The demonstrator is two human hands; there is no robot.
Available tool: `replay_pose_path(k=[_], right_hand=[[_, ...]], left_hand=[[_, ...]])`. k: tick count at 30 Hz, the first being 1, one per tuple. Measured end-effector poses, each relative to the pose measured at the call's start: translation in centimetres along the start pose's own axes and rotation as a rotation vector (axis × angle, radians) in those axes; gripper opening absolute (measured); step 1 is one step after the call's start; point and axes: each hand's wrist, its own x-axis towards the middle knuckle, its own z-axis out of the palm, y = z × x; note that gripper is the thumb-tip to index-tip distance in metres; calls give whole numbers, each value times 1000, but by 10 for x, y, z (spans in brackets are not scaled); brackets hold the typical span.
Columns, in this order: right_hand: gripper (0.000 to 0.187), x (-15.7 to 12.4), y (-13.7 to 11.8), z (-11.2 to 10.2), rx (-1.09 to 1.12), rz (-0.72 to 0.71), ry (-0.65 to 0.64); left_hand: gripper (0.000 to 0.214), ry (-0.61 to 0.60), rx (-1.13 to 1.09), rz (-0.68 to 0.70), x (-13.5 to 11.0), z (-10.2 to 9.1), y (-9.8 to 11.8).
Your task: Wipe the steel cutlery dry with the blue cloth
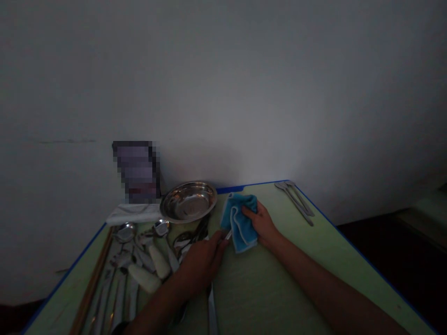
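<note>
A folded blue cloth point(240, 228) with pale edging is gripped in my right hand point(263, 224), above the middle of the table. My left hand point(205, 258) is closed around a slim metal utensil point(228, 235). Only a short bright piece of it shows between my fingers and the cloth, whose folds cover the far end, so its exact kind is hidden. Beneath and left of my left hand lie several metal utensils, among them a ladle point(162, 227) and a long flat metal handle point(212, 309).
A shiny metal bowl point(188, 202) stands at the back near the wall. Several utensils, some with pale handles point(145, 278), crowd the left side beside long wooden sticks point(91, 284). Cutlery point(296, 202) lies at the back right. A blurred panel point(138, 172) stands behind a white cloth point(134, 213).
</note>
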Motion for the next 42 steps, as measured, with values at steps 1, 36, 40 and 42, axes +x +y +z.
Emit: replay_pose_path(k=[1,36,40,42], right_hand=[[32,0,1,0,-11,-8,6],[41,3,7,-4,3,88,59],[35,-1,1,-2,38,138,-22],[33,-3,-2,-2,51,151,-66]], left_hand=[[35,-2,-4,1,0,0,0],[31,12,-137,48,-7,-4,9],[31,43,-157,42,-6,-6,9],[30,40,-150,33,-5,-6,7]])
